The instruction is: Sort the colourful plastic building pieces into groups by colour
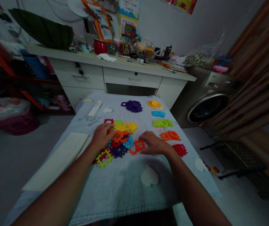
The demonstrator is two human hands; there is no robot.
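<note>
A mixed pile of interlocking plastic building tiles lies on the cloth-covered table. My left hand (pixel 101 135) rests at the pile's left side, its fingers stretched over yellow tiles (pixel 127 126) and orange tiles (pixel 119 136). It looks open. To the right of the pile, my right hand (pixel 155 143) is open, thumb and fingers apart at the edge of an orange tile (pixel 139 145). Whether it grips this tile is unclear. Dark purple tiles (pixel 118 151), blue tiles (pixel 129 142) and a lime-green frame tile (pixel 104 158) also lie in the pile.
Separate heaps sit along the right: yellow (pixel 154 104), blue (pixel 158 114), lime-green (pixel 162 123), orange (pixel 170 135) and red (pixel 180 150). A purple heap (pixel 132 106) lies farther back. Left are a white bar (pixel 95 108) and a long pale slab (pixel 56 160).
</note>
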